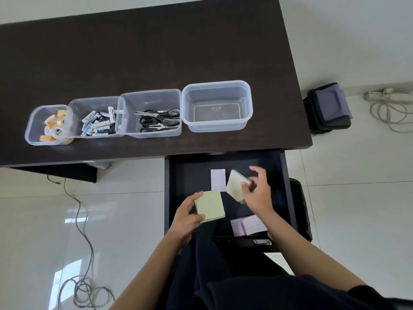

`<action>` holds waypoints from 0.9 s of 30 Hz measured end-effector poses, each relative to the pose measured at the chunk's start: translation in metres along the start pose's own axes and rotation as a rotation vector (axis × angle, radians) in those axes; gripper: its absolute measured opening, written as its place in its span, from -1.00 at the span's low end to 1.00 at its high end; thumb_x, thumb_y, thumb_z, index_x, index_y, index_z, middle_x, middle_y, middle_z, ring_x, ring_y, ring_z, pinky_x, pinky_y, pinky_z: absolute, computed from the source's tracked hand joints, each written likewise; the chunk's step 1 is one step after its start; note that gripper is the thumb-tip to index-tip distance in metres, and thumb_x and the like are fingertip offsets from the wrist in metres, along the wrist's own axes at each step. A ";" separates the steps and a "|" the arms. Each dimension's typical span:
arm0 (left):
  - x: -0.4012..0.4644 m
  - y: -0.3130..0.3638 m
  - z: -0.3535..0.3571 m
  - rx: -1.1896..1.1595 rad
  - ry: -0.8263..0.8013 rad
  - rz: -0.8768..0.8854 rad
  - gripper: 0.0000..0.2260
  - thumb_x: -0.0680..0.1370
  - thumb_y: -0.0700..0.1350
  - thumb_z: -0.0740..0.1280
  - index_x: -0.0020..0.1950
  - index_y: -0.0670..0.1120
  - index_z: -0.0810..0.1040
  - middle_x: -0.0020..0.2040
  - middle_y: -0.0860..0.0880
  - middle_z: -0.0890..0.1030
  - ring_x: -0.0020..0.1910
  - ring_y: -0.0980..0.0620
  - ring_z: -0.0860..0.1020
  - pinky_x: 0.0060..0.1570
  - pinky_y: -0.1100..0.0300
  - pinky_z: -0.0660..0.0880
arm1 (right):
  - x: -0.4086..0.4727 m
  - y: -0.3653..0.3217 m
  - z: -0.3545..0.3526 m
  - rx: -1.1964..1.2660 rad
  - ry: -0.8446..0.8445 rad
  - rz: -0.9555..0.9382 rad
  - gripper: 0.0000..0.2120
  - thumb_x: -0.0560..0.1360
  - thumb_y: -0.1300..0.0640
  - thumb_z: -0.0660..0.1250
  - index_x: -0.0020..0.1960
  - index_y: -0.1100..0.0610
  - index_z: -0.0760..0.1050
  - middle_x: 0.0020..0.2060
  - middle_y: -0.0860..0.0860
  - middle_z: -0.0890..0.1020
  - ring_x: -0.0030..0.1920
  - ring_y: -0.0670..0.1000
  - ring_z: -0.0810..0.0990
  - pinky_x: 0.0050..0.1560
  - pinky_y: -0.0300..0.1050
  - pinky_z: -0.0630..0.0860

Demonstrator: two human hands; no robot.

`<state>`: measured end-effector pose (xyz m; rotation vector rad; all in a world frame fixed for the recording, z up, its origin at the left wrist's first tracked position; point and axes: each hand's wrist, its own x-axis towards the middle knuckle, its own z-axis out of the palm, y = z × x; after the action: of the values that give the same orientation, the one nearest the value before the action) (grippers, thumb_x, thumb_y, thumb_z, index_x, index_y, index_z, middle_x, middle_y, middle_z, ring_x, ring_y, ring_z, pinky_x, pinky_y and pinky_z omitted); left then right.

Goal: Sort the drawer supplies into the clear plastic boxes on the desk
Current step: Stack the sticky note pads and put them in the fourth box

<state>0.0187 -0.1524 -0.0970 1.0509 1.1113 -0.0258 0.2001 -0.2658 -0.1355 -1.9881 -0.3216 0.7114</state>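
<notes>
Over the open black drawer [172, 186], my left hand [186, 217] grips a pale green sticky-note pad [211, 205]. My right hand [259, 193] holds a second, whitish pad [237, 185], tilted up on edge. A lilac patterned pad [218, 179] lies flat at the drawer's back, and two more lilac pads [249, 225] lie near its front. On the dark desk [156, 52] stand several clear plastic boxes: one with tape rolls [50, 125], one with batteries [98, 120], one with scissors [156, 119], and an empty one [216, 106] at the right.
A dark bag [328, 108] sits on the tiled floor right of the desk, beside a white power strip with coiled cord [388, 106]. A grey cable [85, 231] runs down the floor at the left. My dark-clothed lap [223, 276] is below the drawer.
</notes>
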 end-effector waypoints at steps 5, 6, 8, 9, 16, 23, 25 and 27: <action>0.003 0.007 0.001 0.036 -0.010 0.037 -0.38 0.43 -0.52 0.20 0.28 0.10 0.47 0.24 0.09 0.52 0.24 -0.06 0.50 0.07 0.10 0.52 | 0.000 -0.041 -0.009 0.262 0.082 -0.018 -0.76 0.54 0.21 0.26 0.16 -0.02 0.36 -0.34 -0.03 0.50 -0.39 -0.20 0.44 -0.29 -0.33 0.42; 0.002 0.011 0.003 0.040 -0.022 0.050 -0.38 0.43 -0.52 0.20 0.28 0.11 0.46 0.25 0.09 0.51 0.24 -0.04 0.51 0.06 0.13 0.53 | 0.000 -0.047 -0.011 0.276 0.064 -0.025 -0.77 0.55 0.21 0.24 0.16 -0.01 0.36 -0.36 -0.05 0.46 -0.43 -0.20 0.40 -0.33 -0.34 0.39; 0.001 0.018 0.007 0.032 -0.052 0.075 -0.37 0.44 -0.54 0.19 0.29 0.10 0.44 0.26 0.07 0.50 0.19 0.00 0.53 0.07 0.12 0.52 | -0.002 -0.057 -0.012 0.263 -0.003 -0.031 -0.78 0.57 0.19 0.21 0.19 -0.01 0.35 -0.37 -0.04 0.43 -0.44 -0.20 0.37 -0.37 -0.36 0.36; 0.001 0.021 0.009 0.025 -0.070 0.083 -0.36 0.43 -0.54 0.18 0.30 0.10 0.43 0.25 0.06 0.50 0.14 0.02 0.55 0.07 0.10 0.51 | -0.005 -0.060 -0.011 0.245 -0.041 -0.027 -0.77 0.58 0.18 0.20 0.21 -0.01 0.34 -0.35 -0.03 0.44 -0.42 -0.19 0.40 -0.36 -0.36 0.38; -0.002 0.031 0.021 -0.030 -0.195 0.128 -0.33 0.40 -0.52 0.24 0.36 0.07 0.38 0.25 0.00 0.50 -0.05 0.05 0.56 -0.06 0.10 0.53 | -0.020 -0.061 0.009 0.066 -0.097 -0.009 -0.73 0.53 0.13 0.29 0.20 0.01 0.34 -0.12 0.00 0.58 -0.13 -0.05 0.56 -0.18 -0.26 0.43; -0.008 0.036 0.023 -0.190 -0.177 0.086 -0.34 0.46 -0.57 0.15 0.29 0.13 0.39 0.25 -0.01 0.48 0.10 0.01 0.55 0.06 0.06 0.55 | -0.033 -0.054 0.005 0.092 0.081 -0.036 -0.60 0.42 0.19 0.44 0.22 0.09 0.41 0.04 -0.05 0.56 0.03 -0.10 0.57 0.01 -0.26 0.52; -0.010 0.037 0.024 -0.214 -0.181 0.081 -0.34 0.46 -0.57 0.15 0.30 0.13 0.39 0.25 -0.02 0.48 0.13 -0.02 0.54 0.09 0.03 0.54 | -0.037 -0.051 0.004 0.111 0.070 -0.034 -0.59 0.42 0.20 0.44 0.24 0.11 0.43 0.05 -0.08 0.57 0.07 -0.10 0.58 0.04 -0.34 0.50; -0.011 0.038 0.025 -0.229 -0.185 0.080 -0.33 0.46 -0.57 0.16 0.34 0.11 0.38 0.24 -0.04 0.48 0.15 -0.05 0.53 0.08 0.04 0.56 | -0.041 -0.049 0.003 0.082 0.052 -0.046 -0.57 0.44 0.17 0.43 0.28 0.13 0.44 0.11 -0.06 0.57 0.12 -0.09 0.56 0.05 -0.38 0.46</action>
<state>0.0502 -0.1539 -0.0622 0.8687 0.8819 0.0657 0.1690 -0.2594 -0.0803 -1.9119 -0.3008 0.6328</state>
